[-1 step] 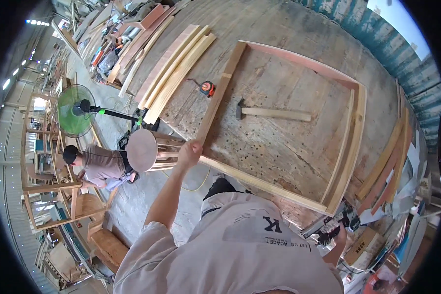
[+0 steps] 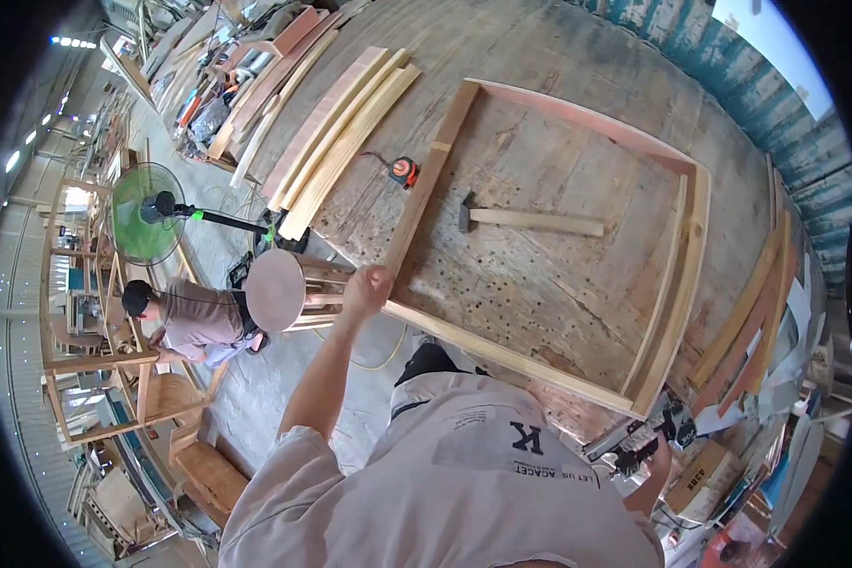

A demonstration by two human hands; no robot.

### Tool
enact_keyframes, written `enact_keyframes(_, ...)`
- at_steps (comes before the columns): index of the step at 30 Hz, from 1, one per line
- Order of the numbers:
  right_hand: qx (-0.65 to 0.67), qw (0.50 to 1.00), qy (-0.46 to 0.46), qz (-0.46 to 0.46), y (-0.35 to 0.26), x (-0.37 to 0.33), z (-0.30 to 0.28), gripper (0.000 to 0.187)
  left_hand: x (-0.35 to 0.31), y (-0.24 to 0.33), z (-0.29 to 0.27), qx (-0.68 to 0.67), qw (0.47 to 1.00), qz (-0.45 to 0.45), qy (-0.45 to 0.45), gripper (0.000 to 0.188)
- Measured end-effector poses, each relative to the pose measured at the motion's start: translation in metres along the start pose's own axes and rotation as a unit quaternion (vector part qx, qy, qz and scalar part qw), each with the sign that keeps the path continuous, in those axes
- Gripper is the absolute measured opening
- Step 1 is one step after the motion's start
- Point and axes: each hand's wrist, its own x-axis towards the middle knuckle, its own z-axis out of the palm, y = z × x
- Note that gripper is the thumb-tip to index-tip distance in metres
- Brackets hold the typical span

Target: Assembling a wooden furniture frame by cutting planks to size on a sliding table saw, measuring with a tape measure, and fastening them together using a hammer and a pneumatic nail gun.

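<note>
A rectangular wooden frame (image 2: 516, 358) lies on the scarred wooden workbench (image 2: 502, 284). My left hand (image 2: 367, 290) is closed round its near left corner, where the darker left rail (image 2: 417, 213) meets the pale near rail. At the frame's near right corner, my right hand (image 2: 657, 461) grips a black and silver nail gun (image 2: 642, 441); its nose is close to the corner, but I cannot tell whether it touches. Inside the frame rests a hammer (image 2: 535, 221) with a pale wooden handle. An orange and black tape measure (image 2: 404, 171) sits just outside the left rail.
Several pale boards (image 2: 350, 142) lie at the bench's left side. Below them stands a round-topped stool (image 2: 275, 291), near a green fan (image 2: 147, 213). Another person (image 2: 199, 317) works farther left among wooden furniture frames. Wood strips (image 2: 743, 303) and a cardboard box (image 2: 703, 478) are at right.
</note>
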Motion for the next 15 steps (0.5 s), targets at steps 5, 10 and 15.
enact_keyframes(5,-0.094,0.982,0.147,-0.078,-0.023,-0.026,0.002,0.06,0.091,-0.034,-0.025,0.07,0.99,0.08,0.095,0.052)
enact_keyframes(10,0.012,0.96,0.163,-0.228,-0.016,-0.081,0.038,0.032,0.206,0.021,-0.02,0.146,0.977,0.15,0.051,0.079)
enact_keyframes(15,-0.162,0.918,0.099,-0.348,-0.028,-0.178,0.22,0.017,0.281,0.012,-0.017,0.137,0.942,0.281,-0.125,0.072)
